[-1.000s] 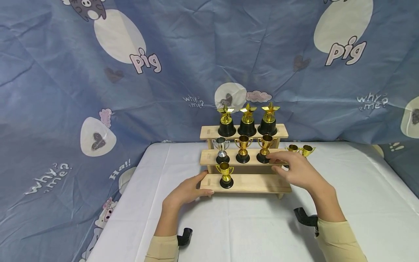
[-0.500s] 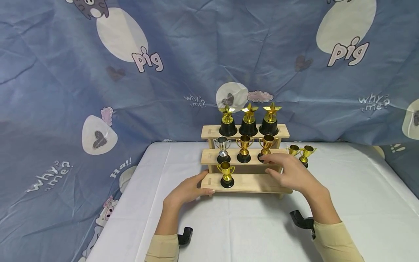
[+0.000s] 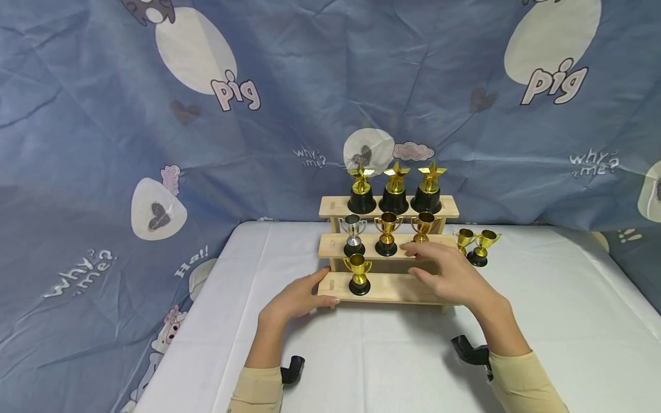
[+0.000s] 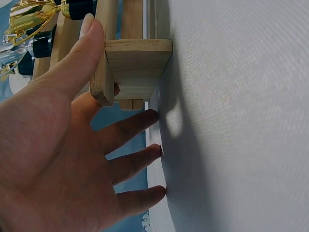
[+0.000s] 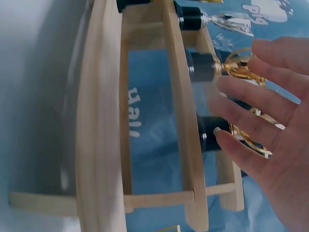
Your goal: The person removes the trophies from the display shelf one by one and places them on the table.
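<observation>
A three-tier wooden rack [image 3: 397,287] stands on the table. My left hand [image 3: 298,297] grips the left end of its bottom shelf, thumb along the front and index finger behind the end. The other fingers are spread, with their tips at the cloth in the left wrist view. My right hand [image 3: 454,272] hovers in front of the middle shelf with fingers extended, holding nothing. It partly hides the right gold cup trophy [image 3: 424,221]. Left of that stand another gold cup trophy [image 3: 387,234] and a silver one [image 3: 353,235]. A small gold cup trophy [image 3: 358,274] stands on the bottom shelf.
Three star trophies [image 3: 395,198] on black bases line the top shelf. Beyond my right hand, two small gold cup trophies stand on the white tablecloth [image 3: 558,298], the nearer one [image 3: 481,246] fully visible. A blue printed curtain [image 3: 289,115] hangs behind.
My right hand has moved left along the middle shelf, covering more of the right cup and uncovering the two cups on the table. The left hand keeps its hold.
</observation>
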Tool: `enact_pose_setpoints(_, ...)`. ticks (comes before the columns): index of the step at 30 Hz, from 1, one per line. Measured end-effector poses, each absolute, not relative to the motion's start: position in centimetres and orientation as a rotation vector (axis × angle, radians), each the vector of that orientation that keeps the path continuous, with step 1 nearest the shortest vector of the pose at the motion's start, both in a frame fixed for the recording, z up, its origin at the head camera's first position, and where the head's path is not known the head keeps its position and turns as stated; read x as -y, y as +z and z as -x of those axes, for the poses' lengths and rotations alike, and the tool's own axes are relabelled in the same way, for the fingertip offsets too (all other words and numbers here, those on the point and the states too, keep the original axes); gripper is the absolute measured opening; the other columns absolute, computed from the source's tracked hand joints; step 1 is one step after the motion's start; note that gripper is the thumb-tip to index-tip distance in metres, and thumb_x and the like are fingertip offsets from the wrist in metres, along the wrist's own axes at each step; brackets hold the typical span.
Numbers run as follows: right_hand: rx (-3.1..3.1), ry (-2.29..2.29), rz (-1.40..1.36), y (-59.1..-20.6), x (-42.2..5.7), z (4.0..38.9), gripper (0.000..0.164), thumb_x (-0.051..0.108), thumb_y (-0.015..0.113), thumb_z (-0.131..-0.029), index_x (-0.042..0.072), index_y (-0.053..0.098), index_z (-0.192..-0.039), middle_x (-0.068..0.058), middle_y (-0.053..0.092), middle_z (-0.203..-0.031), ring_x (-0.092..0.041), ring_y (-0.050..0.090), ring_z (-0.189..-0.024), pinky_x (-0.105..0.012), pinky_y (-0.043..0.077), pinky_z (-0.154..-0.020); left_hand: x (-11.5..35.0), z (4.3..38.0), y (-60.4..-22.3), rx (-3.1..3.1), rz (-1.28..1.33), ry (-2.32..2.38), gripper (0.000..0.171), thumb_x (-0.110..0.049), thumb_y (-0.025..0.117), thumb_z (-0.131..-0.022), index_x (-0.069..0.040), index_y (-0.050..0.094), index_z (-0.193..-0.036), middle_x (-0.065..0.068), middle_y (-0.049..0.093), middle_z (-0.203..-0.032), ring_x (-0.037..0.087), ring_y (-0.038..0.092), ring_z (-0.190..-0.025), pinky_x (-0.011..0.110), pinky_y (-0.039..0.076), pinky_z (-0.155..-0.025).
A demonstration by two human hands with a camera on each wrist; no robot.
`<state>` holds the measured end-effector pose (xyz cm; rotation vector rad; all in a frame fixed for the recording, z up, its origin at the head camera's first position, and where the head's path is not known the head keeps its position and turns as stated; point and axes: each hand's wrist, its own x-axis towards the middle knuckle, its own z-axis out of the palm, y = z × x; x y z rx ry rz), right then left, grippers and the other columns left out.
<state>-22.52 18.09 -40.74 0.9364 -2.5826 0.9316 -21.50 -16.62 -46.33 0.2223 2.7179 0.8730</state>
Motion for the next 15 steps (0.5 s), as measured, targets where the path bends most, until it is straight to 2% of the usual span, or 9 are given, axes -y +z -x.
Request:
enact_pose_setpoints(9, 2.575, 0.896, -0.987, -41.1, -16.2, 22.4, 0.045, 0.021, 0.073, -0.09, 0.019, 0.063, -0.133, -0.001, 0.073, -0.115, -0.019, 0.069, -0.098, -0.043, 0.055, -0.084, 16.7, 21.5, -46.1, -2.717, -0.22, 0.889, 0.09, -0.061, 0.072, -0.081, -0.028, 0.034, -0.156, 0.007, 0.044, -0.156, 0.033, 0.041, -0.144, 0.054, 0.034, -0.117)
enact_pose_setpoints(15, 2.588, 0.922, -0.965, -41.4, -15.4, 22.0, 0.047, 0.023, 0.073, -0.09, 0.02, 0.061, -0.136, 0.0, 0.069, -0.126, -0.018, 0.07, -0.103, -0.043, 0.056, -0.087, 16.6, 21.6, -46.3, -2.713, -0.233, 0.891, 0.09, -0.061, 0.072, -0.081, -0.027, 0.034, -0.156, 0.008, 0.044, -0.156, 0.034, 0.042, -0.144, 0.054, 0.035, -0.116)
